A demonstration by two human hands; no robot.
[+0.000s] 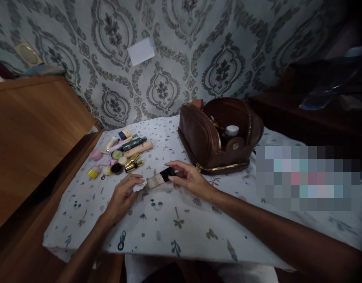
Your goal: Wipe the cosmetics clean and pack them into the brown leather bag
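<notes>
My right hand (188,177) grips a foundation bottle (156,181) by its black cap, the clear, beige-filled end tilted toward the left. My left hand (125,191) is closed on a crumpled white tissue (139,186), close to the bottle's base. Just beyond that hand lies a group of cosmetics, with gold-and-black lipstick tubes (134,166), a peach tube (138,149), a dark green tube (134,144) and a yellow item (94,171). A brown leather makeup bag (198,135) stands unzipped behind my right hand, with a white-capped container (232,131) inside.
A white patterned cloth (157,232) covers the table. To the left rises a wooden panel (36,129); behind is a patterned wall (169,70) bearing a white card (141,51). A blurred-out patch (307,179) hides something at the right.
</notes>
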